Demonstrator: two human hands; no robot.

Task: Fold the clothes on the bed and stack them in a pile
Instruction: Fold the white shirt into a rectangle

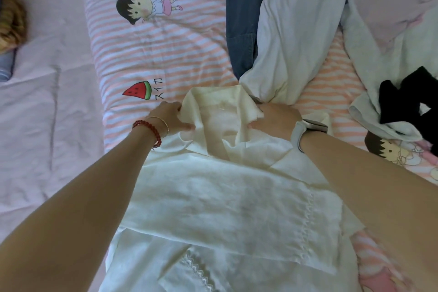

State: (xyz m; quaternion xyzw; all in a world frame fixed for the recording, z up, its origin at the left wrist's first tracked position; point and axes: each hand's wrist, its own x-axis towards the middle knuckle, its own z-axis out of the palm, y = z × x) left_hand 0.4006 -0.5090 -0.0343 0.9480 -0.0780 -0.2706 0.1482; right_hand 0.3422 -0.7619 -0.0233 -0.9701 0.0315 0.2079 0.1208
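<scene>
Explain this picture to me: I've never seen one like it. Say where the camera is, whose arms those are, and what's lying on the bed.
There is no machine here. The single picture comes from a camera worn on a person's head, looking forward and down, so the two arms reaching in from below are that person's own.

The left hand, with a red bead bracelet, and the right hand, with a watch, both grip the collar end of a cream shirt spread on a striped cartoon quilt.

Beyond it wait unfolded clothes: a white garment, a blue one and a black one. No finished pile shows.
</scene>
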